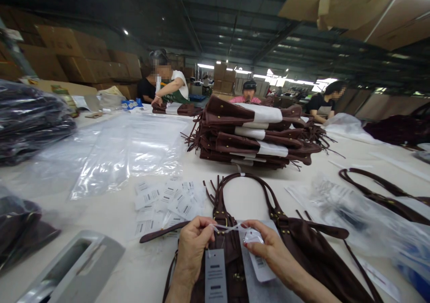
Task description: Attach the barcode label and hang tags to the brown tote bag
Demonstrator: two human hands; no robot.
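My left hand (192, 245) and right hand (265, 245) each pinch the clear tag loop (225, 228) over the brown handbag (295, 249) at the tabletop's (110, 222) near edge (2 hang tags (215, 274) dangling); I'd keep it taut.

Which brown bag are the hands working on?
The brown bag lying alone at the near table edge, under both hands: the left hand and right hand hold a clear tag loop over it. The other bags sit stacked farther back.
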